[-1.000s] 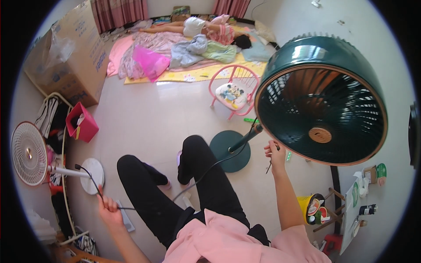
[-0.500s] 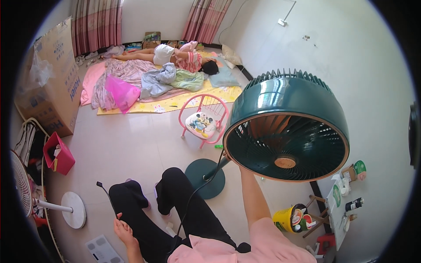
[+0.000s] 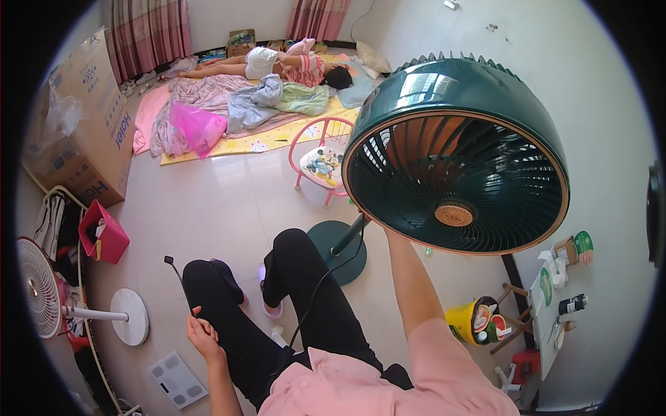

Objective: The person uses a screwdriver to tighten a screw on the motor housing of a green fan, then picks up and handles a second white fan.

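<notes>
A green stand fan (image 3: 454,159) with a copper-coloured rim fills the upper right, its grille side tilted toward me. Its round green base (image 3: 338,253) rests on the floor beyond my knees. My right hand (image 3: 370,218) reaches to the pole just under the fan head; the head hides most of its fingers, so its grip cannot be made out. My left hand (image 3: 202,337), beside my left thigh, is closed on a black cord (image 3: 182,288), whose small dark end piece sticks up above the fist. A black cord also hangs from the fan to my lap.
A pink child's chair (image 3: 321,165) stands behind the fan. Farther off, a person (image 3: 305,69) lies on a floor mat with blankets. A white fan (image 3: 130,317), a scale (image 3: 178,379) and a pink bin (image 3: 104,233) are left; a yellow bucket (image 3: 461,322) and small table (image 3: 548,326) right.
The fan head appears higher and larger, tilted up more toward me. My left hand has shifted slightly up and right with the cord. The whole view has shifted somewhat.
</notes>
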`<control>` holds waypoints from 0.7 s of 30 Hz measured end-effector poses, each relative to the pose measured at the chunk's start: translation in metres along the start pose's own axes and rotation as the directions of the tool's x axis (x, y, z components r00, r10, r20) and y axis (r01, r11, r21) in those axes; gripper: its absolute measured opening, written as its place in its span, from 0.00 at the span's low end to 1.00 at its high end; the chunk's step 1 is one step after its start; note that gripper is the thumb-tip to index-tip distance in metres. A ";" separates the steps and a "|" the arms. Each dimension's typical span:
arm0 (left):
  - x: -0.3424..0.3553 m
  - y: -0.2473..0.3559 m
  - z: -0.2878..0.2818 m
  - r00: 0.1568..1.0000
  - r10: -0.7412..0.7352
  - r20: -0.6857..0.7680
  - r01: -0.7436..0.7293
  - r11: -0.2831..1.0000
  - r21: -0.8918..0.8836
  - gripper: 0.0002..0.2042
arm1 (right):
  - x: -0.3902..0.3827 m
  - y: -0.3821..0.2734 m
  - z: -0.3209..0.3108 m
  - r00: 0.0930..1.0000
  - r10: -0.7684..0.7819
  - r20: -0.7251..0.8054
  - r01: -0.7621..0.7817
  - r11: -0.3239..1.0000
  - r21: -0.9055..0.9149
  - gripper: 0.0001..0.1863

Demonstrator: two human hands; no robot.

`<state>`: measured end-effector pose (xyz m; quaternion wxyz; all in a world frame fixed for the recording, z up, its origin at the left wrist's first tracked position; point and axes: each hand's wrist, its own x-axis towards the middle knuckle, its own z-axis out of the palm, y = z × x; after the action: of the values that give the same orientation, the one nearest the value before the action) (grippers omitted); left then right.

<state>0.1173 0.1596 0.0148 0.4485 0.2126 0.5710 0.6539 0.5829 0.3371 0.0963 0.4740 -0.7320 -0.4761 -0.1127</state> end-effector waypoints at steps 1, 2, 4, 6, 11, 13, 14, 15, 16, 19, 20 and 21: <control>0.001 0.003 0.001 1.000 0.009 -0.013 -0.009 1.000 0.024 0.16 | 0.000 -0.002 0.001 1.000 -0.010 0.001 0.010 1.000 -0.013 0.12; 0.004 0.006 0.003 1.000 0.007 -0.013 -0.007 1.000 0.025 0.16 | 0.001 -0.004 0.001 1.000 -0.021 -0.001 0.021 0.999 -0.032 0.12; 0.014 0.014 0.009 0.991 0.129 0.023 -0.130 0.991 0.040 0.15 | 0.000 -0.010 0.005 0.999 -0.050 -0.003 0.049 0.995 -0.086 0.12; 0.033 0.017 0.021 0.989 0.143 0.019 -0.144 0.989 0.034 0.15 | 0.003 -0.018 0.006 0.996 -0.089 -0.008 0.087 0.986 -0.146 0.12; 0.072 -0.015 0.031 0.920 0.358 0.157 -0.387 0.783 0.487 0.12 | 0.000 -0.053 -0.001 0.961 -0.273 -0.044 0.218 0.847 -0.485 0.11; 0.070 -0.009 0.051 0.943 0.286 0.171 -0.333 0.787 0.519 0.10 | 0.003 -0.049 -0.006 0.941 -0.333 -0.067 0.218 0.744 -0.632 0.11; 0.070 -0.011 0.051 0.947 0.258 0.189 -0.320 0.790 0.522 0.10 | 0.005 -0.046 -0.005 0.935 -0.346 -0.075 0.213 0.721 -0.659 0.11; 0.070 -0.013 0.054 0.949 0.234 0.212 -0.311 0.797 0.518 0.10 | 0.009 -0.002 -0.008 0.999 -0.015 0.051 0.023 0.989 -0.149 0.09; 0.071 -0.017 0.058 0.947 0.244 0.209 -0.318 0.800 0.509 0.10 | 0.010 0.013 -0.005 0.999 0.026 0.028 -0.023 0.995 -0.096 0.09; 0.071 -0.024 0.066 0.968 0.134 0.214 -0.228 0.829 0.511 0.10 | 0.004 0.030 -0.002 0.993 0.116 0.015 -0.117 0.992 0.052 0.09; 0.074 -0.027 0.068 0.962 0.141 0.235 -0.251 0.797 0.549 0.09 | 0.002 0.012 -0.002 0.991 0.130 0.022 -0.131 0.989 0.067 0.09; 0.079 -0.028 0.068 0.954 0.147 0.262 -0.278 0.763 0.584 0.09 | -0.001 0.006 -0.002 0.989 0.143 0.048 -0.145 0.989 0.038 0.08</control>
<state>0.1409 0.2619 -0.0129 0.3327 0.4751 0.6760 0.4545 0.5878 0.3344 0.0925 0.4853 -0.7567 -0.4349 -0.0519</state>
